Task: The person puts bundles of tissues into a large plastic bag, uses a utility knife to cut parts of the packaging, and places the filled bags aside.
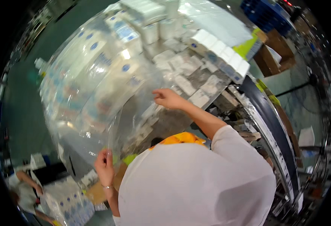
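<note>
A large clear plastic bag [70, 132] spreads over the left side of the table, with several white packs [126, 67] with blue marks showing through its film. At the near edge of the bag, my left hand [104, 169] is closed, fingers curled on the film. My right hand [169, 99] reaches across the table to the bag's right edge; its fingers pinch there, though the thin film between them is hard to make out. Small white packets [184, 83] lie scattered on the grey tabletop [175, 119] beyond my right hand.
A row of white packs [220, 52] stands at the table's right edge. Past it run a dark conveyor belt [269, 116] and an open cardboard box [274, 54]. Blue pallets [265, 15] are stacked far right. At lower left, another person's arm [28, 179] is beside a wrapped bundle [69, 203].
</note>
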The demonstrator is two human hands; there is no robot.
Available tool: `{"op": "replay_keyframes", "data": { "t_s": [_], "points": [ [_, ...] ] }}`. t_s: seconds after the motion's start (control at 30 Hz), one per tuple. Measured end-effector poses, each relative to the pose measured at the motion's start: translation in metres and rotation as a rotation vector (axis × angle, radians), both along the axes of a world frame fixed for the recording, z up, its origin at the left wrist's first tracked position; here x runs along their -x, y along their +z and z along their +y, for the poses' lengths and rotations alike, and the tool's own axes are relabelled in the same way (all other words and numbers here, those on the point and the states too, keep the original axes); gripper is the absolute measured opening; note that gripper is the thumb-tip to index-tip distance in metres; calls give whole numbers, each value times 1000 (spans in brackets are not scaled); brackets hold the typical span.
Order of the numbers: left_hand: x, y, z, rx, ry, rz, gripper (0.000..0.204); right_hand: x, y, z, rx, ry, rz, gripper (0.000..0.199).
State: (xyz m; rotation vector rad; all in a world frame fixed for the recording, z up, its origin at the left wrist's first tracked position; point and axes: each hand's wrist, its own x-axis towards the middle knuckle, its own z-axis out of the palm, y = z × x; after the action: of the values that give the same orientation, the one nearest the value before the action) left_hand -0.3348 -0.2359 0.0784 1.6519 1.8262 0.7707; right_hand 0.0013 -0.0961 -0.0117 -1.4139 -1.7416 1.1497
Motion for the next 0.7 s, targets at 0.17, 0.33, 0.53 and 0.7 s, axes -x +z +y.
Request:
{"op": "replay_keyframes", "data": {
  "t_s": [0.17,0.33,0.53,0.7],
  "points": [
    [-12,-41,10,306,-419,153,26,-173,30,-18,-182,-812,-228,33],
    [-72,-35,49,426,-679,77,35,-375,6,-12,-238,-1269,-670,55],
    [-210,13,97,337,-902,105,41,-362,-15,8,36,-903,-986,61],
    [-286,-34,139,247,-1049,-121,53,-283,6,-18,227,-648,-467,67]
  ]
}}
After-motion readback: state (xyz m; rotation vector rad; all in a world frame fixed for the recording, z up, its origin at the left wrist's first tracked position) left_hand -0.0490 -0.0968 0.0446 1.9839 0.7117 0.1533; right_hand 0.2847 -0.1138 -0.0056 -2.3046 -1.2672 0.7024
